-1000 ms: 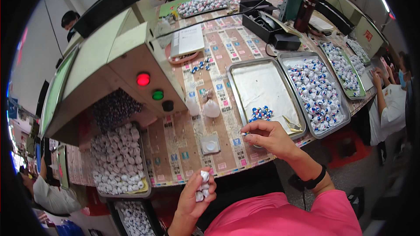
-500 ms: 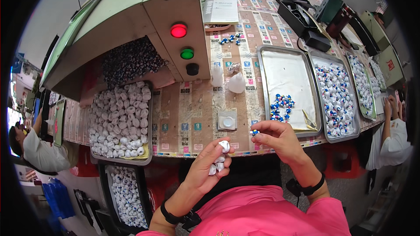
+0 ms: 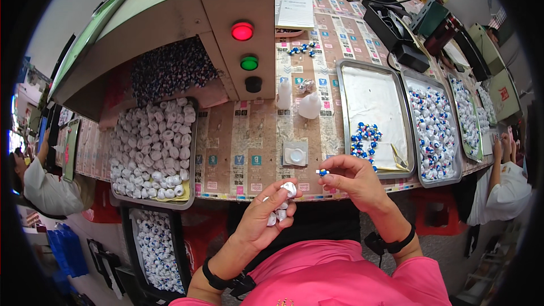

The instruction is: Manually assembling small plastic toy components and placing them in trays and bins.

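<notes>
My left hand (image 3: 262, 215) is closed around several small white rounded pieces (image 3: 289, 189), one of them held up at the thumb and fingertips. To its right, my right hand (image 3: 360, 186) pinches a tiny blue, yellow and white piece (image 3: 322, 173) between thumb and forefinger. The two hands are apart, over the table's front edge. Just beyond them lies a small square pad with a round white dish (image 3: 295, 156). A heap of similar small blue pieces (image 3: 364, 137) lies in the paper-lined metal tray (image 3: 375, 89) on the right.
A large box-shaped machine (image 3: 238, 0) with red and green lights stands at left. Before it is a tray heaped with white pieces (image 3: 156, 147). Squeeze bottles (image 3: 309, 106) stand mid-table. Yellow tweezers (image 3: 400, 157) lie in the lined tray; a tray of finished-looking white-blue pieces (image 3: 433, 130) is beside it.
My right hand has moved a little left, bringing the tiny blue piece nearer my left hand. My left hand keeps its hold on the white pieces. The view has shifted slightly.
</notes>
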Motion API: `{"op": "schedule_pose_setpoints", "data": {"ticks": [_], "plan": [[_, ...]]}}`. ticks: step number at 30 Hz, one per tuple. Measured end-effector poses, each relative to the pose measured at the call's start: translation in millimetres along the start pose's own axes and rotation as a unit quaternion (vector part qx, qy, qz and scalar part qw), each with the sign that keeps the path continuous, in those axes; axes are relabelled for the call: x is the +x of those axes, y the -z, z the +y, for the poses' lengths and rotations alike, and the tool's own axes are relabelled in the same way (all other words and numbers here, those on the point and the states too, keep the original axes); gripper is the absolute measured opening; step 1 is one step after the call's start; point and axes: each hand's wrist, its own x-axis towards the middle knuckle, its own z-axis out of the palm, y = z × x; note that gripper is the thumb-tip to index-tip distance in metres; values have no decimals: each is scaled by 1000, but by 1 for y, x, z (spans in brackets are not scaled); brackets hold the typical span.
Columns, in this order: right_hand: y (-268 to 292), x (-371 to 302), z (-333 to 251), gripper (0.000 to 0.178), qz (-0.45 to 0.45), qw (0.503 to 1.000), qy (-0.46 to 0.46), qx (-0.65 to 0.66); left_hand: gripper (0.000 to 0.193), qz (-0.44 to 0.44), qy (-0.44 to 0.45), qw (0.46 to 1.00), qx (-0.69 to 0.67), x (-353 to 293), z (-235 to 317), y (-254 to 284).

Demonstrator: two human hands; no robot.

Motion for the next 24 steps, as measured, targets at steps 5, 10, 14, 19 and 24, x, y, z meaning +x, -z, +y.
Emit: {"op": "schedule_pose_setpoints", "data": {"ticks": [5, 10, 14, 19, 24], "plan": [[4, 2, 7, 25, -25, 1000, -2, 11, 34, -2, 3, 1000, -2, -1, 0, 5], [0, 3, 8, 25, -36, 999, 11, 37, 34, -5, -3, 1000, 1, -3, 2, 8], [-6, 3, 5, 26, -13, 999, -6, 44, 34, -4, -4, 1000, -4, -4, 3, 9], [-7, 2, 5, 26, -10, 999, -1, 36, 36, -3, -4, 1000, -6, -4, 3, 11], [-3, 2, 10, 26, -12, 999, -6, 33, 36, -6, -5, 1000, -4, -4, 2, 11]]}}
